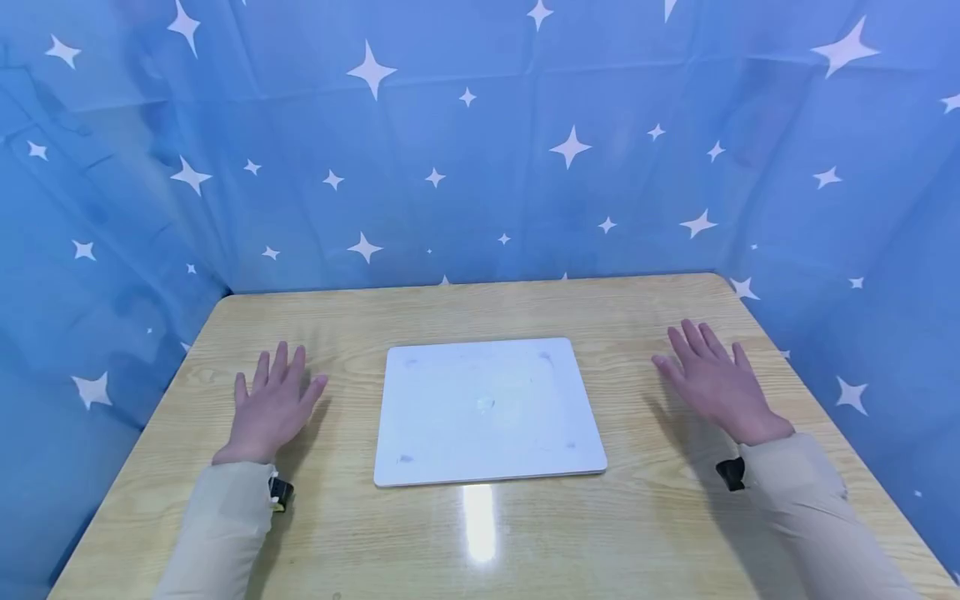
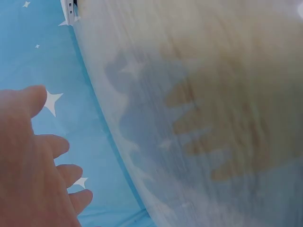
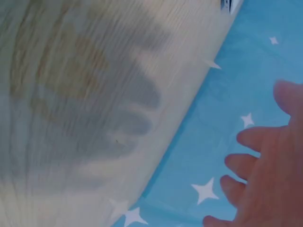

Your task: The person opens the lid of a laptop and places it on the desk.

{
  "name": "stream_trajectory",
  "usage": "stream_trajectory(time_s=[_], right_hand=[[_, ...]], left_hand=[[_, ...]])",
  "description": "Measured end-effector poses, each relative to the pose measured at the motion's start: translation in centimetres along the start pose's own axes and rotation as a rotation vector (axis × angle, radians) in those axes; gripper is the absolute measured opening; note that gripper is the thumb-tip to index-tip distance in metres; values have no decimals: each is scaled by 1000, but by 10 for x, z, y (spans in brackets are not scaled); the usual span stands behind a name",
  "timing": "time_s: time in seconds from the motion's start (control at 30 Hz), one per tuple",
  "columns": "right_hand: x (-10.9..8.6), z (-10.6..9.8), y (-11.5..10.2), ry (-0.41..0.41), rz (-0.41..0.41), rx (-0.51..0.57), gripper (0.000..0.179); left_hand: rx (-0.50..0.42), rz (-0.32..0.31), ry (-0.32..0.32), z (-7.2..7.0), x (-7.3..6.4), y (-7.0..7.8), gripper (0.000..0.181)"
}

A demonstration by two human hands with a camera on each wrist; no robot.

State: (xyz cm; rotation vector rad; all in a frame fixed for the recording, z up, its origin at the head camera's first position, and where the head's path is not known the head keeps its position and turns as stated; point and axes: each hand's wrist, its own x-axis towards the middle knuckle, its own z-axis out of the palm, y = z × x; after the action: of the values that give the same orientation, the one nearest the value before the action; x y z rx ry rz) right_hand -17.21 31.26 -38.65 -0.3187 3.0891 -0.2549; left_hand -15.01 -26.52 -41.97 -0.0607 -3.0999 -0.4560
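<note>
A flat white rectangular slab with rounded corners lies on the wooden table, between the two hands. It resembles a closed laptop, with a small pale mark at its centre and faint smudges near the corners. To its left, my left hand is held palm down with fingers spread, apart from the slab and holding nothing. On the other side my right hand has its fingers extended too, and it grips nothing. Both hands cast shadows on the tabletop and appear raised above it. The wrist views show the left fingers and right fingers.
The light wooden table has rounded far corners. A blue curtain with white stars hangs behind it and along both sides. A bright light reflection falls on the wood in front of the slab.
</note>
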Motion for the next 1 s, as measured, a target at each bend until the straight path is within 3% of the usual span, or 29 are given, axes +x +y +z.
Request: stream_trajectory(time_s=[0.13,0.23,0.33,0.6,0.7,0.83,1.0], right_hand=[[3,5,-6,119,-23,24,62],[6,9,-13,219,-42,82,54],[7,12,-20,263,-49,146,49],[12,22,-37,336,-68,233,40],[15,28,-50,322,-105,294,38],[17,36,-72,239,-166,365,37],[20,41,-101,224,-211,451,32]], left_hand=[[3,25,20,-1,3,5,73],[20,61,78,1,4,10,67],[-11,78,130,3,1,17,58],[-220,-25,23,15,-15,36,49],[-310,-55,18,16,-21,39,52],[-428,-65,12,14,-29,43,55],[-497,-57,29,17,-34,47,53]])
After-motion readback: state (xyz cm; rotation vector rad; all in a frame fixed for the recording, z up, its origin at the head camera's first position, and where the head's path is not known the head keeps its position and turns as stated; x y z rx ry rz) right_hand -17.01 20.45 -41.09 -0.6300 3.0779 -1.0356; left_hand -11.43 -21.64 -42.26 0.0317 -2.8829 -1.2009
